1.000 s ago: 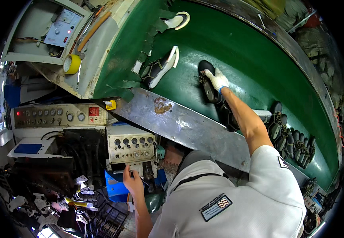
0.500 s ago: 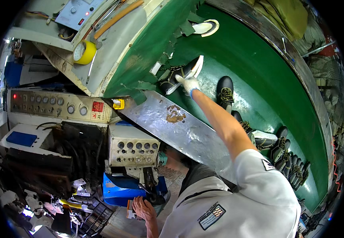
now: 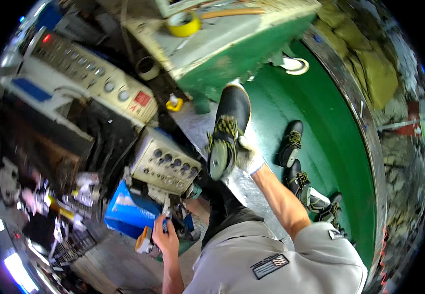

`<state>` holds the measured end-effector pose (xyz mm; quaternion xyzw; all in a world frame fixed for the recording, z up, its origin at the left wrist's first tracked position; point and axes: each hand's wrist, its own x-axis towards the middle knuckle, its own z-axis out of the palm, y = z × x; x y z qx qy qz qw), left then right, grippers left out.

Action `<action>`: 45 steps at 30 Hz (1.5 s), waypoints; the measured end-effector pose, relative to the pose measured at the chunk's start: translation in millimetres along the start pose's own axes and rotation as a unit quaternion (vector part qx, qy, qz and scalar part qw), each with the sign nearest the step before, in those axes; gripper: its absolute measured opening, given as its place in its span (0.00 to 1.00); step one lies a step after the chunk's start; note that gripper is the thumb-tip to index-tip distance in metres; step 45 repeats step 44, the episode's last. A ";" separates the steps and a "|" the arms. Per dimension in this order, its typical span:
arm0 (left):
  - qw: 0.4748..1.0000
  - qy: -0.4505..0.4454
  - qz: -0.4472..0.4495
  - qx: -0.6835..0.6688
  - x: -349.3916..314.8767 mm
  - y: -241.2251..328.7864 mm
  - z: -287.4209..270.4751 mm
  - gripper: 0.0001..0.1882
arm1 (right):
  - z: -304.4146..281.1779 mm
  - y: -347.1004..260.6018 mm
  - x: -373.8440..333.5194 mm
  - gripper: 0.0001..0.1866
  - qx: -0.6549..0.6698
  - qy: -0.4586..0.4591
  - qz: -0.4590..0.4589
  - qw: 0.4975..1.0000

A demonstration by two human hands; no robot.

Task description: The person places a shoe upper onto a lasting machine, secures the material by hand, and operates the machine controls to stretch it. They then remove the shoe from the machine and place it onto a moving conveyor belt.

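Note:
My gloved right hand [image 3: 249, 156] is closed on the side of a black lace-up shoe [image 3: 233, 105], near its heel end. The shoe has yellow-and-black laces, its toe points away from me, and a grey piece fills its opening. It is held up over the bare metal edge plate [image 3: 266, 196] of the green bench. My bare left hand [image 3: 166, 237] is low on the left at a machine, fingers curled at a small metal part beside a blue housing [image 3: 131, 210]. Blur hides what those fingers grip. An orange-and-white piece [image 3: 144, 240] sits beside that hand.
Several similar black shoes [image 3: 291, 142] stand along the green bench [image 3: 340, 166] at right. A white sole [image 3: 296, 65] lies farther back. Yellow tape [image 3: 183, 23] sits on a ledge. Control panels with knobs [image 3: 166, 164] stand at left, and a yellow-capped bottle [image 3: 174, 103] is nearby.
My right hand has lifted the shoe off the green bench and brought it toward me. My left hand has shifted up and its fingers have curled at the machine. The view has turned.

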<state>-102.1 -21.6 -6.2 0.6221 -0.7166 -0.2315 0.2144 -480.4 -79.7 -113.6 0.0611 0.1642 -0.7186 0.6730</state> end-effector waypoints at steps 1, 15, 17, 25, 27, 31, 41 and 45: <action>0.997 0.016 0.000 -0.077 14.1 -9.0 0.4 0.10 | 20.1 24.5 -11.5 0.36 0.066 0.003 0.057 0.996; 0.811 0.061 -0.227 -0.536 79.4 -88.4 -138.4 0.13 | 189.2 261.8 -76.5 0.25 -0.345 -0.057 0.211 0.913; 0.788 0.102 -0.248 -0.554 71.3 -103.7 -149.1 0.14 | 196.2 283.6 -71.9 0.25 -0.384 -0.045 0.225 0.894; 0.717 0.254 -0.215 -0.613 57.7 -138.2 -184.1 0.30 | 219.5 367.4 -44.5 0.30 -0.399 -0.102 0.192 0.891; 0.730 0.259 -0.217 -0.594 62.0 -135.5 -196.0 0.31 | 227.2 386.1 -35.2 0.30 -0.392 -0.113 0.168 0.897; 0.745 0.271 -0.186 -0.581 67.9 -149.1 -198.5 0.26 | 238.4 422.4 -19.0 0.27 -0.373 -0.099 0.127 0.914; 0.560 0.131 -0.275 -0.771 60.7 -147.1 -154.2 0.25 | 226.0 427.9 6.9 0.25 -0.539 -0.125 0.072 0.830; 0.575 0.093 -0.219 -0.783 61.3 -167.7 -149.9 0.26 | 228.2 436.9 6.6 0.20 -0.486 -0.102 0.078 0.865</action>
